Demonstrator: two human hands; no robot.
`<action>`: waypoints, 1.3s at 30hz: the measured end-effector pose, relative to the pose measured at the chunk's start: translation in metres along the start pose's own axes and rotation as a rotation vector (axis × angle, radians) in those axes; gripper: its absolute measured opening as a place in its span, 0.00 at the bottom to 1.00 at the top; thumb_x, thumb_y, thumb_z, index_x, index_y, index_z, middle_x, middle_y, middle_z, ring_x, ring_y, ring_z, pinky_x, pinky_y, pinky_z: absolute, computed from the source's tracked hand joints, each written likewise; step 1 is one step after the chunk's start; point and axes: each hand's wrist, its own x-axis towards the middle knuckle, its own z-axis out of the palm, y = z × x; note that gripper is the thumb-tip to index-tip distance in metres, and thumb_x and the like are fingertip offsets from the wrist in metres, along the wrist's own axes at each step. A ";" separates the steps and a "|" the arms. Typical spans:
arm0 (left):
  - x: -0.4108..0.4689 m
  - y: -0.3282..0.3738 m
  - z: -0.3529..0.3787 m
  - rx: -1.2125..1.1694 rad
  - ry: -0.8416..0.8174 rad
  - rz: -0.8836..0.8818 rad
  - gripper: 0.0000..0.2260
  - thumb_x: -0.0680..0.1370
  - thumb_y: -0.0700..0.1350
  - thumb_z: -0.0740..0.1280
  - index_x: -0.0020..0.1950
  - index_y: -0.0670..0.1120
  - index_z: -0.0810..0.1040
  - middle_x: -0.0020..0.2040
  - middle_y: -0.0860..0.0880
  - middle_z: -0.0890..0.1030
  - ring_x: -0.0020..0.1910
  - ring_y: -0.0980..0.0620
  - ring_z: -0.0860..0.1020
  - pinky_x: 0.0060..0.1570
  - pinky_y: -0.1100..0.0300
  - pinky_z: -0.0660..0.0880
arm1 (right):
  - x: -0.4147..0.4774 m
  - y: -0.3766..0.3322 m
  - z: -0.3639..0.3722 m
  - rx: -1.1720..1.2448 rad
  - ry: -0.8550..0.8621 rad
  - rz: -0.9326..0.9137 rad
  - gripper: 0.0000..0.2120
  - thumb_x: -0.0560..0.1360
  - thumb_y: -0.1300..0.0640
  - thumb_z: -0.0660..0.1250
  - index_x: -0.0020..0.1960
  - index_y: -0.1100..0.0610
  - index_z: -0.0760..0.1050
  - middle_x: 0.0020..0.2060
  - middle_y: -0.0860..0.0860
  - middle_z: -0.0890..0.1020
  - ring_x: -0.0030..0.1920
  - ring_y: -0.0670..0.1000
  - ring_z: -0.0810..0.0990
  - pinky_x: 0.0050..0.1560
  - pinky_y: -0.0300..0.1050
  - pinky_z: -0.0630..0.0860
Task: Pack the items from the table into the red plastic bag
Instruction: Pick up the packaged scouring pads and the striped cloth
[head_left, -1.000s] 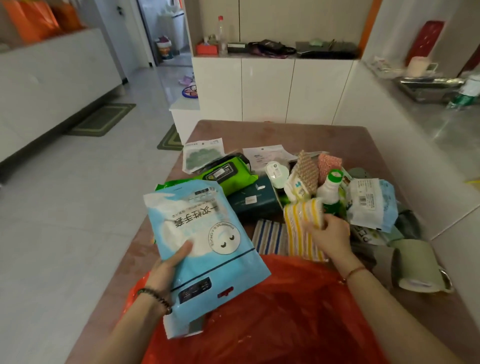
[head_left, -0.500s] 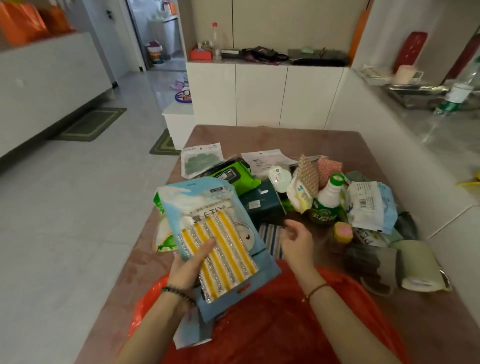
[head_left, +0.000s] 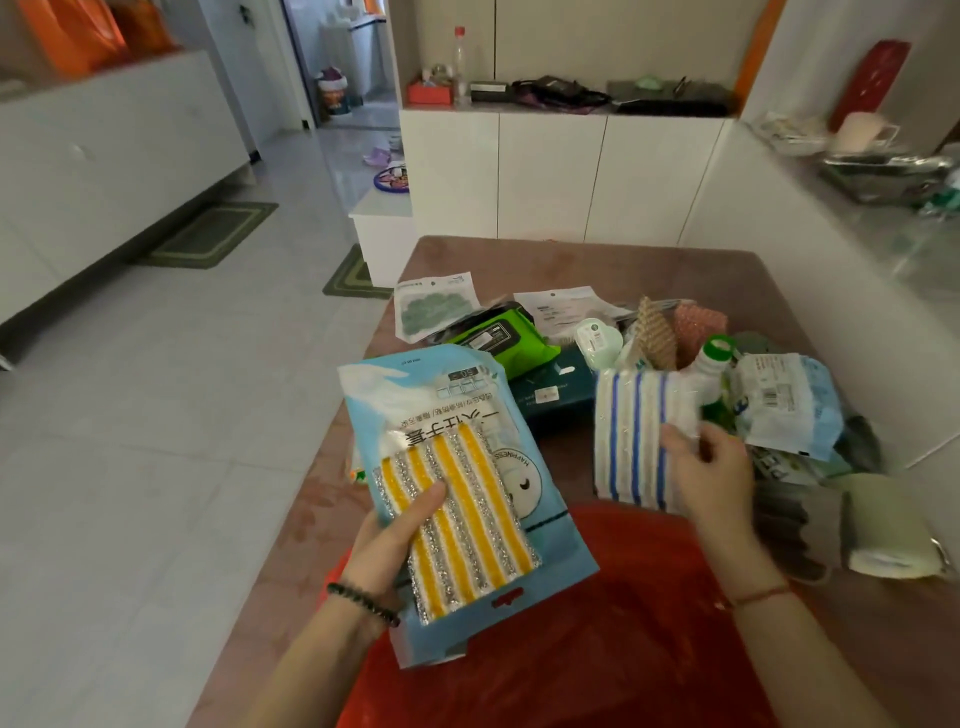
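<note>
The red plastic bag (head_left: 613, 623) lies at the near edge of the table, under both my forearms. My left hand (head_left: 395, 535) grips a light-blue glove packet (head_left: 441, 405) with a yellow-striped scouring pad (head_left: 462, 525) stacked on its front, thumb pressed on the pad. Both are held above the bag's left side. My right hand (head_left: 711, 467) pinches a blue-striped white cloth (head_left: 634, 431), lifted upright just beyond the bag's far edge.
Further items crowd the brown table (head_left: 597, 265): a green wipes pack (head_left: 498, 338), a dark teal box (head_left: 556, 389), a green-capped bottle (head_left: 714, 364), a white-blue packet (head_left: 784, 400), scrubbers (head_left: 675, 332), flat packets at the back. A pale green mug (head_left: 888, 530) lies at right, near a white wall.
My right hand put the yellow-striped pad onto the glove packet in my left hand, then reached down and lifted the blue-striped cloth off the table.
</note>
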 end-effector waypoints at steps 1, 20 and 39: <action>-0.001 -0.001 0.002 0.002 -0.016 0.012 0.36 0.47 0.57 0.79 0.52 0.47 0.77 0.38 0.50 0.86 0.36 0.53 0.84 0.30 0.61 0.80 | -0.014 -0.011 -0.017 0.184 -0.003 0.024 0.09 0.73 0.51 0.66 0.50 0.54 0.78 0.50 0.57 0.81 0.48 0.55 0.81 0.52 0.57 0.78; -0.044 -0.055 0.027 0.959 -0.375 0.385 0.32 0.70 0.67 0.46 0.56 0.47 0.76 0.55 0.47 0.80 0.55 0.53 0.77 0.59 0.54 0.72 | -0.156 0.063 -0.057 0.482 -0.579 0.589 0.49 0.40 0.50 0.84 0.59 0.56 0.72 0.43 0.59 0.86 0.40 0.58 0.85 0.34 0.49 0.82; 0.023 -0.013 -0.016 1.206 -0.188 0.498 0.07 0.76 0.40 0.60 0.53 0.46 0.73 0.47 0.47 0.78 0.50 0.45 0.77 0.47 0.59 0.70 | -0.114 0.071 0.015 0.074 -0.522 0.375 0.23 0.66 0.59 0.75 0.56 0.52 0.69 0.47 0.47 0.79 0.47 0.47 0.79 0.48 0.42 0.76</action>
